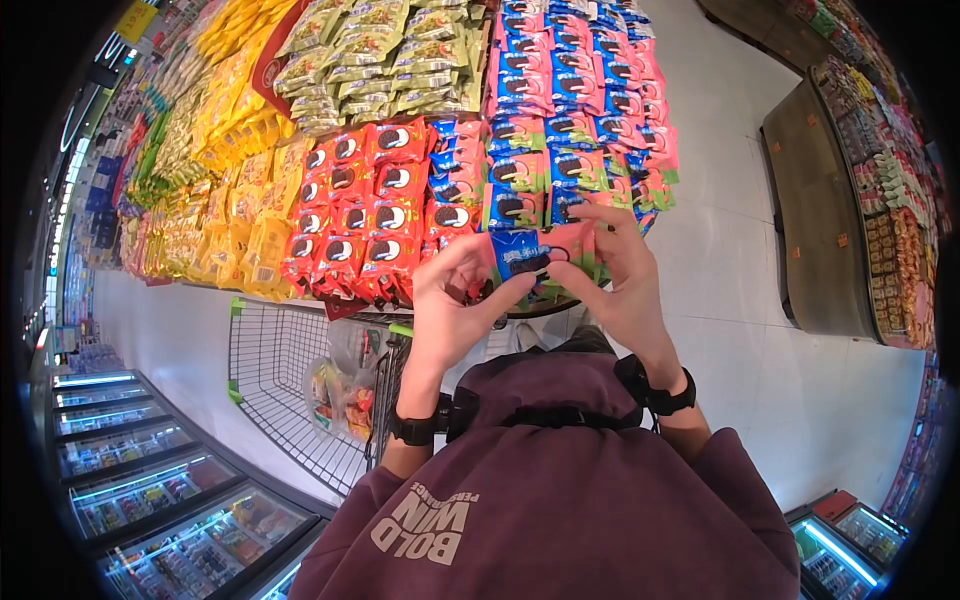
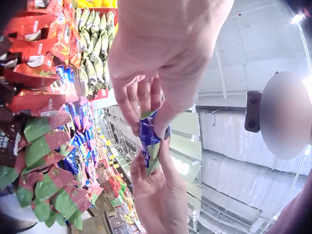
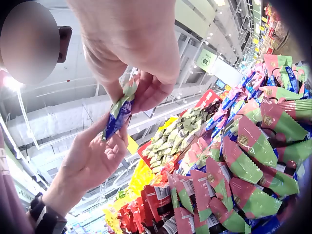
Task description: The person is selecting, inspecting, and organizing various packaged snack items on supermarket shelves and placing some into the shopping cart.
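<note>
Both hands hold one small cookie packet (image 1: 527,256), blue with pink and green, in front of the chest. My left hand (image 1: 447,312) pinches its left end, thumb on the near face. On the opposite end, my right hand (image 1: 628,290) grips with its thumb across the front and fingers behind. In the left wrist view the packet (image 2: 149,137) spans the space between the two hands; in the right wrist view its blue side (image 3: 118,118) shows. Just beyond the hands lie rows of similar blue-and-green packets (image 1: 516,170), beside red cookie packets (image 1: 390,210).
Yellow bags (image 1: 250,215) and green bags (image 1: 365,55) fill the same display. A shopping cart (image 1: 270,350) at the left holds a plastic bag (image 1: 340,385) of goods. Freezers (image 1: 190,500) line the lower left. Another stocked display (image 1: 825,190) stands across the aisle floor (image 1: 720,240).
</note>
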`<move>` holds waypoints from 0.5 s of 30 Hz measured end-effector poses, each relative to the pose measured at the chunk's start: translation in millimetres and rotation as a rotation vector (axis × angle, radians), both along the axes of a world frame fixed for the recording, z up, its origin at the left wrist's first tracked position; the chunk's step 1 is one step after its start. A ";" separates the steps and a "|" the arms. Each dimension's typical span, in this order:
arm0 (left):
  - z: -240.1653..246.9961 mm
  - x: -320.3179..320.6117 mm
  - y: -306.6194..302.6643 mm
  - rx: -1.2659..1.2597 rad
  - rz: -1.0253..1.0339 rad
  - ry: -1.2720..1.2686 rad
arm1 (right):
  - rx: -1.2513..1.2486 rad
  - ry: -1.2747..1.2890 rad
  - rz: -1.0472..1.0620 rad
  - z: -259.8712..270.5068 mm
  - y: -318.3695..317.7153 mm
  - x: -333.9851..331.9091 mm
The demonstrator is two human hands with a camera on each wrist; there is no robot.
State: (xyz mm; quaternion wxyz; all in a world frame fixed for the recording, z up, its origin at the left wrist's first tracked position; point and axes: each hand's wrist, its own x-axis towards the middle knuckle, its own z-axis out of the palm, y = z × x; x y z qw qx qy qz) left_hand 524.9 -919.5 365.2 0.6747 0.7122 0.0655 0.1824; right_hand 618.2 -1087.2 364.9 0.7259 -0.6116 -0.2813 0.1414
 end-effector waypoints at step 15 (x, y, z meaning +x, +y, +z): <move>8.5 0.3 1.6 -0.341 -0.046 0.053 | -0.211 -0.593 -0.158 -4.1 -7.4 7.8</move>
